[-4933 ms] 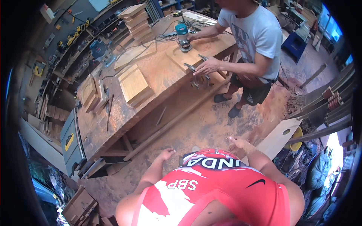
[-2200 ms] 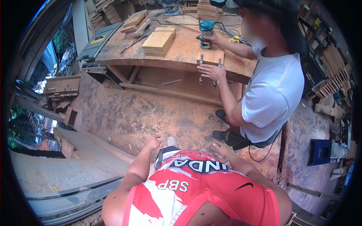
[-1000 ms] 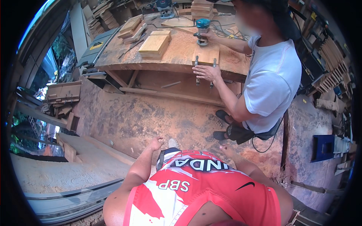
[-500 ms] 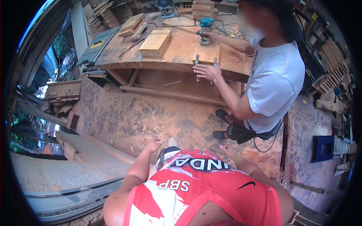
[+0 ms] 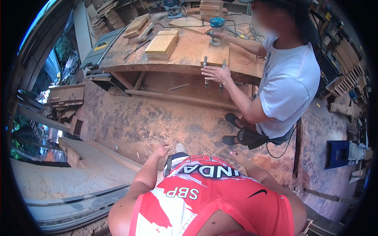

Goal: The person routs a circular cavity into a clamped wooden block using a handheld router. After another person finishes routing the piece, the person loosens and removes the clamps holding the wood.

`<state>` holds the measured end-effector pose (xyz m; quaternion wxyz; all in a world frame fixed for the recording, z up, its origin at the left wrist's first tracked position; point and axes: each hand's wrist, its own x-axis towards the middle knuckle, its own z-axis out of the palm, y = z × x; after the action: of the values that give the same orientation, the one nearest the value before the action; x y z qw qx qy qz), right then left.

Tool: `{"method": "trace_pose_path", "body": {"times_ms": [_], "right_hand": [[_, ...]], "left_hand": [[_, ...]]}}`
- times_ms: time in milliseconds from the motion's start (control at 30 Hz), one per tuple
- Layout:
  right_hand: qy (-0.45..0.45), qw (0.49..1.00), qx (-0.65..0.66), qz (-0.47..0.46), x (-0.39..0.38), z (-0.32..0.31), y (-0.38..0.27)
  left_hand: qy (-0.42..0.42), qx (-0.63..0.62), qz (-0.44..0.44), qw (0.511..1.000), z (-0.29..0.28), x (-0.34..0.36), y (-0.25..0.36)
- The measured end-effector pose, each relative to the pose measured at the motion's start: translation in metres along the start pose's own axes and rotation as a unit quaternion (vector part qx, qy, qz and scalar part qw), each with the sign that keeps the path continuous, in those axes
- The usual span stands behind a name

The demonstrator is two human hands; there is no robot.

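My left hand [image 5: 161, 150] hangs at my left side above the dusty floor, fingers loosely apart and holding nothing I can see. Past the edge of my red jersey [image 5: 220, 185] shows a part of my right hand [image 5: 235, 155]; most of its fingers are hidden. Neither hand touches the workbench [image 5: 185, 59]. Across the floor, a person in a white shirt [image 5: 291, 78] holds a teal trim router [image 5: 216, 29] on a wooden board [image 5: 216, 54]. That person's other hand rests by two clamps [image 5: 205, 63] at the board's front edge.
A stack of thick boards [image 5: 162, 44] lies on the bench, with more wood pieces [image 5: 138, 29] behind it. A blue router [image 5: 172, 8] and cables stand at the back. A dust-covered ledge [image 5: 75, 173] runs along my left; a blue box-like thing [image 5: 337, 154] is at right.
The person at the bench has shifted the router slightly to the right and leaned a little the same way. My hands have hardly moved.
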<state>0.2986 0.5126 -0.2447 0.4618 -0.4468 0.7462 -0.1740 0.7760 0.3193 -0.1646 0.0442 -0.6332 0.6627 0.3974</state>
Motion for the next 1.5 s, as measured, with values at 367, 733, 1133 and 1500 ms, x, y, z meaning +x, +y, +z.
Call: {"method": "trace_pose_path", "body": {"times_ms": [367,733,1133,1500], "right_hand": [[-0.005,1.000,0.015,0.011,-0.012,-0.003,-0.011],[-0.005,1.000,0.007,-0.003,-0.007,0.006,-0.002],[-0.013,1.000,-0.020,0.000,-0.019,-0.001,-0.021],[-0.023,1.000,-0.001,-0.013,-0.022,0.000,-0.018]], "left_hand": [[0.001,0.004,0.017,1.000,0.000,0.000,0.002],[-0.005,-0.014,-0.007,1.000,0.002,-0.006,-0.002],[0.004,-0.018,0.008,1.000,0.006,-0.010,-0.009],[0.000,-0.004,0.007,1.000,0.006,-0.007,-0.013]]}}
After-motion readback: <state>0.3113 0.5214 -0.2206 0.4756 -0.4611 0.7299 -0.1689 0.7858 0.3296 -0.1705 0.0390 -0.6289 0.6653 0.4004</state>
